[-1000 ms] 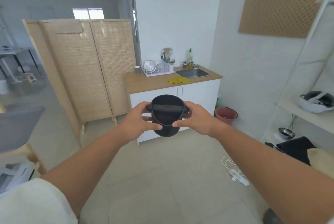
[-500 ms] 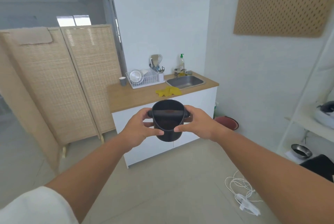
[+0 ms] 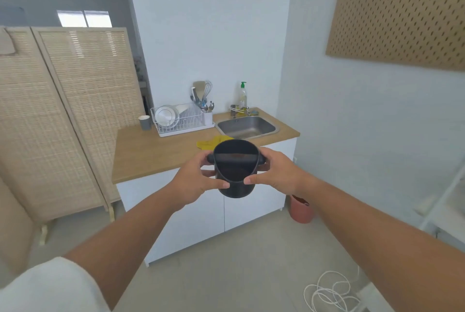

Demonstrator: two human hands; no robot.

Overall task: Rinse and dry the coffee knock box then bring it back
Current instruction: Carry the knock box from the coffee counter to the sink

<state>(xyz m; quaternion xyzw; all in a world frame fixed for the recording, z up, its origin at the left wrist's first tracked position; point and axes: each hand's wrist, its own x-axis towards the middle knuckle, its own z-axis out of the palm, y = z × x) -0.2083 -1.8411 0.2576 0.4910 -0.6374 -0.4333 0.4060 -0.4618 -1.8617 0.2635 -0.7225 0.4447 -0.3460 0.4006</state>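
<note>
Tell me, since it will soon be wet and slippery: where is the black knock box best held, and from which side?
Probably the round body of the knock box, below the rim, one hand from each side. The bar across the open top sticks out at both ends, so the left hand and right hand sit under those stubs, a stop against slipping.

Kitchenette, sink [image 3: 247,126], dish rack [image 3: 182,120], soap btl [image 3: 242,95]

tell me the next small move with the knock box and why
Probably carry the knock box forward and over the sink. Both the left hand and the right hand grip it upright in the air, short of the counter, and no rinse has begun.
</note>
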